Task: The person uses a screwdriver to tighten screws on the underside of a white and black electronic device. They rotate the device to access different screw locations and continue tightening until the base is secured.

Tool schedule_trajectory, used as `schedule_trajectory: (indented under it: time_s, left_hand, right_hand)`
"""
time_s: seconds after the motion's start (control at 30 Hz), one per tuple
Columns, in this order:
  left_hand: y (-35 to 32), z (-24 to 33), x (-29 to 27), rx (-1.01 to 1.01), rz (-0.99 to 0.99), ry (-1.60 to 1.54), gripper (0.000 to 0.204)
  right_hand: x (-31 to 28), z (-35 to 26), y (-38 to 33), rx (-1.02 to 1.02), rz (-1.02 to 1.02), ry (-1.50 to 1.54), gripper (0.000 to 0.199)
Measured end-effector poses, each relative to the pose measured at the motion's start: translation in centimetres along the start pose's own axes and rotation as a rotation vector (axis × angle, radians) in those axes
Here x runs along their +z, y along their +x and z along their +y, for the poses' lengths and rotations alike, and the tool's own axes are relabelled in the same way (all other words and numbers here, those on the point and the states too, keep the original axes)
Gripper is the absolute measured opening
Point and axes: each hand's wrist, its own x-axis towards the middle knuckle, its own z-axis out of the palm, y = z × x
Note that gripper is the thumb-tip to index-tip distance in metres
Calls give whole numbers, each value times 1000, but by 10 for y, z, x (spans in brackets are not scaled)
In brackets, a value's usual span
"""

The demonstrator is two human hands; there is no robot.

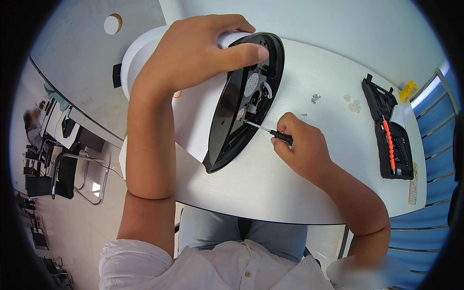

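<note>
A white appliance (192,126) with a black, pointed-oval underside (226,130) lies tilted on its side on the white table. Its exact kind I cannot tell. My left hand (193,50) is closed over its upper part, thumb pressing on the rim of the black underside. In my right hand (307,147) is a screwdriver (282,137) with a black handle, pinched between fingers and thumb. Its metal shaft reaches leftward, and the tip touches or nearly touches the inside of the black underside, beside a small round label.
Several small screws (315,98) lie on the table (270,193), with clear small pieces (354,105) farther right. An open black tool case (386,130) holds an orange flexible shaft (388,145). A blue panel with metal bars (442,140) stands beyond the right edge. Far left, a person (33,128) sits.
</note>
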Motion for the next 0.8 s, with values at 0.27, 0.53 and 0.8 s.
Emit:
schedule_trajectory:
  time_s: [0.27,0.53,0.8]
  left_hand:
    - [0,-1,1,22,15,15,58]
    - [0,-2,1,24,24,32,60]
    - [-2,1,0,-45,0,-70,58]
  right_hand:
    - [-4,0,3,113,-109,170,14]
    - [-4,4,5,108,-107,137,13]
    - [2,0,7,73,27,348,14]
